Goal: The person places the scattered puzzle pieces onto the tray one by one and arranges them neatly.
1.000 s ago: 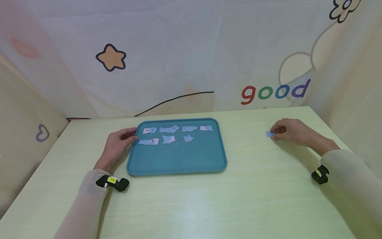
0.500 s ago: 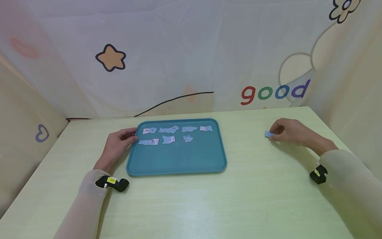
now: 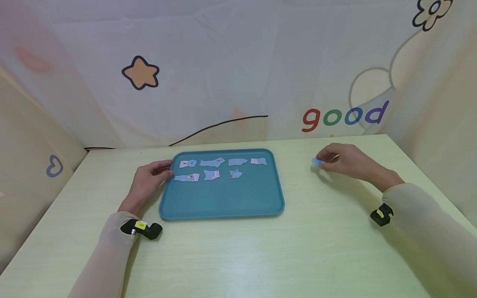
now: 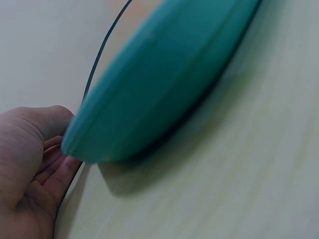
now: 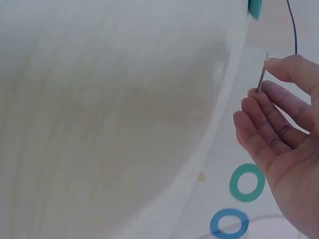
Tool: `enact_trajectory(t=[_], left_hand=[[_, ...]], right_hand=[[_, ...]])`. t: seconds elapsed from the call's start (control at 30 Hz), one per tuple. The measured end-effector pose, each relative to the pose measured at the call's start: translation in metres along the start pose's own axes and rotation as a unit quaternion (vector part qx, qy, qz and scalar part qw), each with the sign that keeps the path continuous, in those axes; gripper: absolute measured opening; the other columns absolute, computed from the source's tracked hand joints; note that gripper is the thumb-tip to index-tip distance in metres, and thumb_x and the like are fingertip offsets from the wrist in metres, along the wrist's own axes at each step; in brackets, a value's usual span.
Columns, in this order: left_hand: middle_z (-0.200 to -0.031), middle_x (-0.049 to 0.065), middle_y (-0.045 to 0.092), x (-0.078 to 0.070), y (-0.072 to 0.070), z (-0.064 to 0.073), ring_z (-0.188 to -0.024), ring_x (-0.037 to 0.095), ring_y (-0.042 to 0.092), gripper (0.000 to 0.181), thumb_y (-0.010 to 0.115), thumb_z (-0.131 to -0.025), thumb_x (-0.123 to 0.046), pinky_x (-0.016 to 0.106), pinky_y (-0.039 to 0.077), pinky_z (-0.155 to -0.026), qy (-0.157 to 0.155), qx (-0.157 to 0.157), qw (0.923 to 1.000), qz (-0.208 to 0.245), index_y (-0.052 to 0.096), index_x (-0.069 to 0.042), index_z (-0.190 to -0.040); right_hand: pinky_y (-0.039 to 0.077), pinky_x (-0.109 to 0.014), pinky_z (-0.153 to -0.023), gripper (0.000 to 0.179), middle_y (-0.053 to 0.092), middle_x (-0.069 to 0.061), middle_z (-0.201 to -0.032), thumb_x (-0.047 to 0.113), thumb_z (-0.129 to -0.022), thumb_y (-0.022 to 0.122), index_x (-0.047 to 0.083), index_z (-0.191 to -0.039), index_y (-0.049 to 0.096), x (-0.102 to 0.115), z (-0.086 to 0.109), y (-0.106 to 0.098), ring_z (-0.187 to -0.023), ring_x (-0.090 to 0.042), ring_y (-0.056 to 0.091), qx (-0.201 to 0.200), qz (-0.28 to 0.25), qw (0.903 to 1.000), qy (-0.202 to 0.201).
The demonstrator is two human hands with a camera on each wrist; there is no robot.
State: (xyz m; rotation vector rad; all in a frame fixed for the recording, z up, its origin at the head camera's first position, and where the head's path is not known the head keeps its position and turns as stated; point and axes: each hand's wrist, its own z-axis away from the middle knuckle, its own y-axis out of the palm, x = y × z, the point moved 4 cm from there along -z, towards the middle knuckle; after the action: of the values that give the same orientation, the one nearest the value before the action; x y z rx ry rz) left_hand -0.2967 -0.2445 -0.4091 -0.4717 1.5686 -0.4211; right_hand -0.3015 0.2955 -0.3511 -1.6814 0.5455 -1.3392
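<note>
A blue-green tray [image 3: 223, 203] lies on the table, and my left hand [image 3: 148, 182] holds its left rim between thumb and fingers. In the left wrist view the thumb is at the edge of the tray [image 4: 144, 89] and the fingers lie behind it. Several flat, irregular light-blue puzzle pieces [image 3: 212, 162] rest in the tray in two rows, some with pink patches. To the right of the tray, my right hand [image 3: 348, 160] pinches a small light-blue puzzle piece [image 3: 316, 161] above the table. The right wrist view shows that puzzle piece [image 5: 261, 77] edge-on between thumb and fingertip.
The pale wooden table [image 3: 238, 256] runs up to a printed curtain [image 3: 223, 82] at the back. More curtain [image 3: 33, 174] hangs along the left side. A black camera [image 3: 141, 228] sits on the left wrist, another camera [image 3: 381, 214] on the right.
My right hand has moved left with the puzzle piece, towards the tray, and has risen from the table. The left hand and tray have stayed in place.
</note>
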Motion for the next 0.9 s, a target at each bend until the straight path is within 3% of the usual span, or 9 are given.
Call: enact_trajectory(t=[0.37,0.9], left_hand=[[-0.144,0.024,0.062,-0.002,0.0,0.001,-0.133,0.037,0.06,0.047,0.066,-0.107,-0.011,0.046,0.049,-0.113,0.002,0.001,1.0,0.0,0.056,0.001,-0.151],[-0.145,0.024,0.062,-0.004,0.0,0.003,-0.133,0.037,0.06,0.047,0.066,-0.106,-0.01,0.046,0.049,-0.113,0.003,0.002,1.0,0.006,0.057,0.001,-0.151]], right_hand=[[0.06,-0.05,-0.098,0.031,0.072,-0.011,-0.115,0.011,-0.097,0.079,-0.002,-0.125,0.073,0.035,-0.02,0.016,-0.107,-0.03,0.068,-0.002,-0.019,0.9991,-0.038],[0.06,-0.049,-0.099,0.03,0.072,-0.01,-0.114,0.007,-0.095,0.081,0.0,-0.123,0.075,0.074,-0.045,0.046,-0.108,-0.03,0.069,0.007,-0.023,0.9961,-0.085]])
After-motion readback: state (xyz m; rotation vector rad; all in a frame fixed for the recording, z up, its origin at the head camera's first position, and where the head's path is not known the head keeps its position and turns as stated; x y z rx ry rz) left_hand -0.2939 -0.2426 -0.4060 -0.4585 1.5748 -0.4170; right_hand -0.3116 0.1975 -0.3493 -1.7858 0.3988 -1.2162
